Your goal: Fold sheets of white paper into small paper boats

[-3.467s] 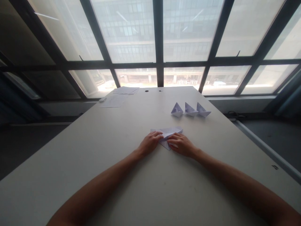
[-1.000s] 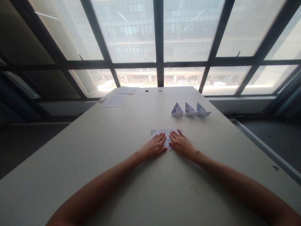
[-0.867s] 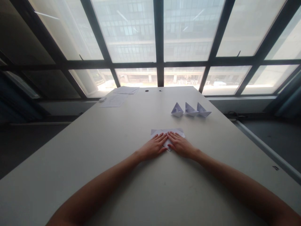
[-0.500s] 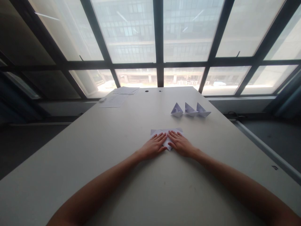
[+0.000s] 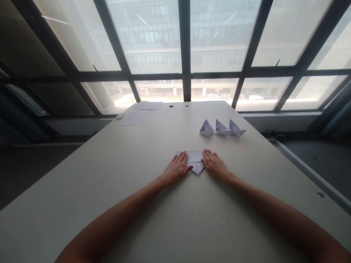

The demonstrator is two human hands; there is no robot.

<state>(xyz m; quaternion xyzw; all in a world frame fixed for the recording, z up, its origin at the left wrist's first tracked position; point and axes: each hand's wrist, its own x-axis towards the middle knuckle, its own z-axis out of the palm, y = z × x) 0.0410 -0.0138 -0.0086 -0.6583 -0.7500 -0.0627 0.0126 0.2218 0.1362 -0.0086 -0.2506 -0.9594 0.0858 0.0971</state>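
A folded sheet of white paper [image 5: 195,156] lies flat on the white table, its point toward me and a folded band along its far side. My left hand [image 5: 177,166] rests flat on the paper's left part, fingers stretched out. On the right part lies my right hand [image 5: 215,165], also flat with fingers extended. Both hands cover the outer ends of the paper, while its middle and near tip show between them.
Three folded paper boats [image 5: 223,128] stand in a row beyond my right hand. Several paper sheets [image 5: 131,118] lie at the far left of the table [image 5: 131,226], beside a small white object [image 5: 120,116]. Windows rise behind the table's far edge.
My hands have slid apart from the middle of the paper, the left going left and the right going right. More of the folded band now shows between them.
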